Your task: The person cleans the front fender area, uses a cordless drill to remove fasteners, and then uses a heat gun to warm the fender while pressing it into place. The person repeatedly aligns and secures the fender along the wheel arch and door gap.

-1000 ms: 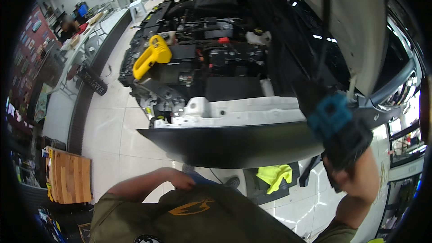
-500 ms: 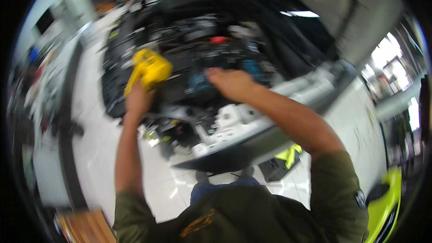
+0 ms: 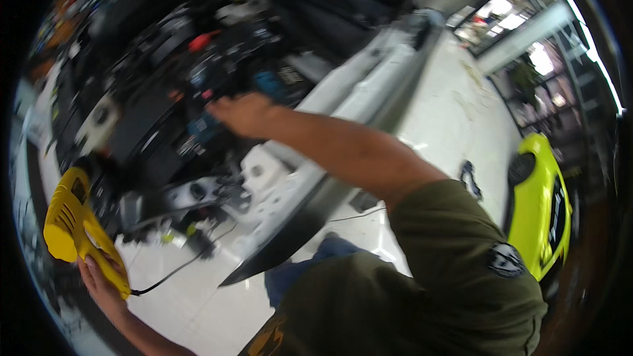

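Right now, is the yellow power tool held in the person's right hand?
No, the left hand grips the yellow power tool; the right hand reaches into the engine bay.

Your left hand [image 3: 99, 277]: low at the left, fingers curled closed in a grip, forearm entering from the lower edge. Your right hand [image 3: 241, 115]: arm stretched forward and left, sleeve at the upper arm, fingers bent, blurred.
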`<state>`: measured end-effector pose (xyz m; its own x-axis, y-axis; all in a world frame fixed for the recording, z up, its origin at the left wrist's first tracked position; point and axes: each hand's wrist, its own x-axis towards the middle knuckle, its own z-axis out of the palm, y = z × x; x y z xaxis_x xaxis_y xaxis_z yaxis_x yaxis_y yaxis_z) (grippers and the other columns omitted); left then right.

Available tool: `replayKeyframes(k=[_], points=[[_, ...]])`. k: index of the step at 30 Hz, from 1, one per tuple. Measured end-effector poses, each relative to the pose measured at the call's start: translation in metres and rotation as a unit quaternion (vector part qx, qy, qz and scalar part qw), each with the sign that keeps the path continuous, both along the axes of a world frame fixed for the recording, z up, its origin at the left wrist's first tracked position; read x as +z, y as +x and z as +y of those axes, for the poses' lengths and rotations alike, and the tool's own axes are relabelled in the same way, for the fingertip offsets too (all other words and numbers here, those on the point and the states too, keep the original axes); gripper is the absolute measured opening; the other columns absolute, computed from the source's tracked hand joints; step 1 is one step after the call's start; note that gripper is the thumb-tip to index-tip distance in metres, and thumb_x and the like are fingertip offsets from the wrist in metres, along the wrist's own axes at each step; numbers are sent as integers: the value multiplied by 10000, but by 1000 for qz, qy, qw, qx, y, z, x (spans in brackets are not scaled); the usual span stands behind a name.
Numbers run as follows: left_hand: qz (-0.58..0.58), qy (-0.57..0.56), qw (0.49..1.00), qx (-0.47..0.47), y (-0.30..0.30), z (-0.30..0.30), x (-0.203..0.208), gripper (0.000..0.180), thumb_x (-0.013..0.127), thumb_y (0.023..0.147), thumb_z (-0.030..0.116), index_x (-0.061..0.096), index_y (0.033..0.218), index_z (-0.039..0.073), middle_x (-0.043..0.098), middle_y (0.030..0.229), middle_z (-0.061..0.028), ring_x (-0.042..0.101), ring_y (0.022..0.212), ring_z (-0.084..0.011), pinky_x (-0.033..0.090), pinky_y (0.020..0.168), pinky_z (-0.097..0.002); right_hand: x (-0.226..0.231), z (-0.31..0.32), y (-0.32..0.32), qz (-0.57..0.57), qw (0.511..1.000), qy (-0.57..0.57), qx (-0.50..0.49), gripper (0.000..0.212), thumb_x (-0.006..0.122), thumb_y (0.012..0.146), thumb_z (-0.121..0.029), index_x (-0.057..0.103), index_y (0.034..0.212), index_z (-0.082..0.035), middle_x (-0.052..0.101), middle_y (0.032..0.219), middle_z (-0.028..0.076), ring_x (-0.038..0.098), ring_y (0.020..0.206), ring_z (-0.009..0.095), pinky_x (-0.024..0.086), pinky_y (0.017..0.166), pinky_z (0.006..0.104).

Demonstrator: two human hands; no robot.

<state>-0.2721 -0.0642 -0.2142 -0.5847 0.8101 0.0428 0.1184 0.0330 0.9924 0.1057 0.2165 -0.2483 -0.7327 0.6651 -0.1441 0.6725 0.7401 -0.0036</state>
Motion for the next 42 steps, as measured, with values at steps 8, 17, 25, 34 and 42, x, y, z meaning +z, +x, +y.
replayKeyframes(k=[8,17,25,34,42], points=[[-236,228,939,-104,83,-156,46,603,369,1021,457,250,1401,5,490,795,-97,464,480,-126,436,418,-242,-1,7,5,6,998,-56,9,721,612,795,-97,328,1457,-60,450,1369,185,561,1165,348,456,966,435],[-362,281,872,-171,258,-168,79,628,323,989,569,358,1315,33,559,713,-102,518,392,-145,469,376,-220,109,-39,132,231,972,32,27,516,596,869,-225,480,1338,-43,567,1241,176,566,1127,353,457,949,447],[-599,258,689,-316,485,10,69,800,239,969,646,315,1386,-32,509,833,-134,472,513,-223,436,460,-333,64,-155,473,421,834,23,-356,404,599,927,-240,562,1263,-18,668,1011,146,653,805,169,507,722,286],[-541,221,728,-359,637,128,8,648,340,956,628,385,1269,62,566,840,-95,582,647,-199,487,694,-344,7,-336,561,27,833,-72,-548,379,626,861,-189,579,1186,0,622,1076,214,653,816,331,515,764,407],[-496,260,714,-420,657,184,-10,600,338,977,582,361,1251,49,577,794,-80,590,649,-156,483,717,-314,12,-390,573,14,786,-114,-607,388,645,835,-169,589,1169,18,648,996,209,650,771,339,524,734,403]])
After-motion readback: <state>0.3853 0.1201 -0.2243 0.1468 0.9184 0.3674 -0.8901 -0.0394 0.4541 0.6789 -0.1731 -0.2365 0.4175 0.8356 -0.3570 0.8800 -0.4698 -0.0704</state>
